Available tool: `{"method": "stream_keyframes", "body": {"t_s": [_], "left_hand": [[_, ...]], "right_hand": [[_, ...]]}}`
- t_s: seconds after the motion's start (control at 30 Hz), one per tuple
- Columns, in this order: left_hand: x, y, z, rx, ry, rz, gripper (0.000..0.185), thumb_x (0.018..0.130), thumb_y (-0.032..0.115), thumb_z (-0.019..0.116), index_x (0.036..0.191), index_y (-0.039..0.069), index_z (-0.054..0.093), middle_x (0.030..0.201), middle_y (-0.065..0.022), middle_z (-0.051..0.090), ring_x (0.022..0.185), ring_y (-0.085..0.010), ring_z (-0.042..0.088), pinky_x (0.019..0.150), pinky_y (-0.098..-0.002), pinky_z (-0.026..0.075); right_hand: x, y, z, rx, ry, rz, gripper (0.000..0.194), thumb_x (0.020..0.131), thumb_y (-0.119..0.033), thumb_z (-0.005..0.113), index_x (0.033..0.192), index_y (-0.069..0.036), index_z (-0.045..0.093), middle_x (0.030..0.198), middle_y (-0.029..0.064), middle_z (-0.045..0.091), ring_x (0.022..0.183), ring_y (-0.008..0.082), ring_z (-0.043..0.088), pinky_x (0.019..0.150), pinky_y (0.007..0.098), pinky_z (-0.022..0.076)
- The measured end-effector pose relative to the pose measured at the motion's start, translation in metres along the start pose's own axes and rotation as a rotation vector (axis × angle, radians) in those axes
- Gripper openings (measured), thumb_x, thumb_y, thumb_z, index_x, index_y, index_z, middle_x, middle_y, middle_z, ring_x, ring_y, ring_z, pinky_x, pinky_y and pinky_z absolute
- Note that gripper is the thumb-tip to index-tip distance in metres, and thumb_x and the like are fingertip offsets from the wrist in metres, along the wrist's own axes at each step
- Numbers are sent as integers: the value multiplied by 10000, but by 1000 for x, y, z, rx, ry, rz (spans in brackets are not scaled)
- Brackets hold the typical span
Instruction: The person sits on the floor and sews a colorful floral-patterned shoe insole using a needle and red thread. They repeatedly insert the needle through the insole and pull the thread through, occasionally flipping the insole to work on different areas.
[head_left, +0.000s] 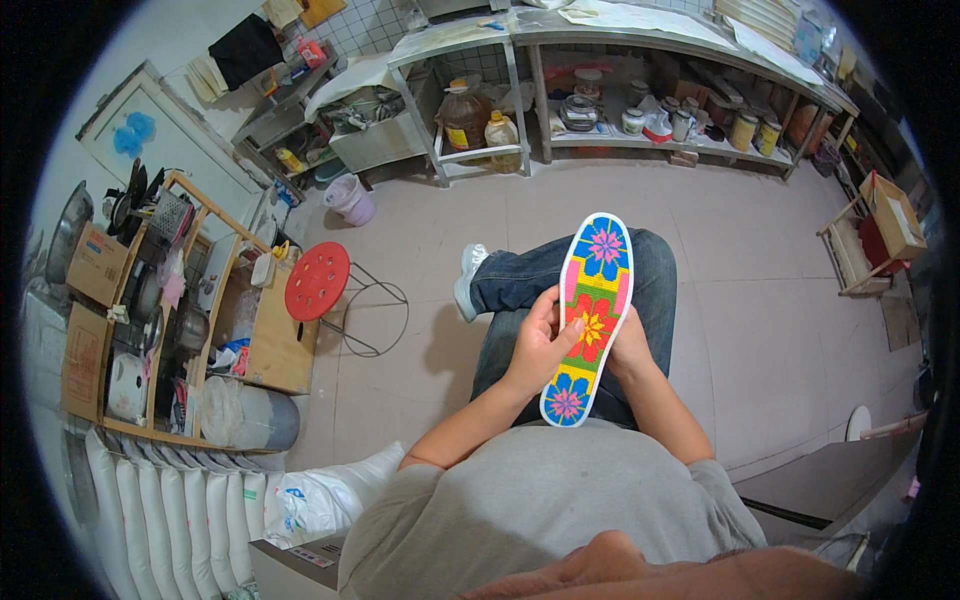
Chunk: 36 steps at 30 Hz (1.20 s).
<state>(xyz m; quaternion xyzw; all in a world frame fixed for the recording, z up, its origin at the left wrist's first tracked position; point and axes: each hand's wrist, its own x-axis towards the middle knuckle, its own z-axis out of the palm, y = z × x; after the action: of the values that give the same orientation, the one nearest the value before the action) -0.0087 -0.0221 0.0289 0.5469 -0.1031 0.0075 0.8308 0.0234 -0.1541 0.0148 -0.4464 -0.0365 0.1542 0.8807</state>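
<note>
An embroidered shoe insole (591, 300) is held up over my lap, its cross-stitched face towards me. Blue and pink flowers fill its two ends, a red and yellow flower its middle, and a white border runs round it. My left hand (543, 337) grips its left edge, the thumb lying across the red flower. On the other side my right hand (631, 343) supports the right edge from behind; its fingers are hidden by the insole. Below are my crossed legs in blue jeans (652, 300), with one pale shoe (471, 281) showing at the left.
A red round stool (318, 281) stands to the left, before a wooden shelf rack (281, 341) of pans and boxes. Metal worktables (622, 34) with jars and oil jugs line the far wall. White sacks (176, 517) stand at lower left; a wooden stand (855, 259) is at right.
</note>
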Motion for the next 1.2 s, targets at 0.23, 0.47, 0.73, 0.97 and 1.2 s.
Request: {"method": "stream_keyframes", "body": {"t_s": [0.23,0.47,0.73,0.97,1.2], "left_hand": [[2,-5,-3,30,7,-14,328,898,57,530,1209,-12,449,1074,-83,593,953,-104,571,837,-250,462],[3,-9,-7,201,44,37,290,898,53,519,1179,-13,493,1000,-55,611,878,-80,575,769,-229,470],[3,-11,-7,252,36,30,243,904,51,503,1139,-8,511,981,-58,616,856,-86,577,748,-235,476],[12,-5,-25,105,211,86,181,920,54,472,1084,-9,516,975,-78,637,812,-112,626,714,-252,514],[18,-1,-52,65,406,179,207,917,36,465,1114,-3,515,1028,-71,615,875,-108,602,760,-248,494]], "right_hand": [[2,1,-12,106,-64,51,218,869,-67,564,1074,3,585,1025,92,631,918,180,621,809,311,505],[-3,-20,-2,-1134,198,-977,160,737,-44,671,891,-67,636,910,59,573,844,225,534,790,346,414],[-2,-26,11,-965,-142,-950,107,737,-8,656,813,-46,592,895,65,617,726,187,576,694,312,448],[-30,-87,-36,179,-160,-821,86,931,-114,486,879,-61,443,792,64,508,682,141,579,602,266,511],[-53,-175,-107,-89,683,-1562,92,925,-6,412,849,-1,462,816,108,548,1015,282,562,965,352,408]]}}
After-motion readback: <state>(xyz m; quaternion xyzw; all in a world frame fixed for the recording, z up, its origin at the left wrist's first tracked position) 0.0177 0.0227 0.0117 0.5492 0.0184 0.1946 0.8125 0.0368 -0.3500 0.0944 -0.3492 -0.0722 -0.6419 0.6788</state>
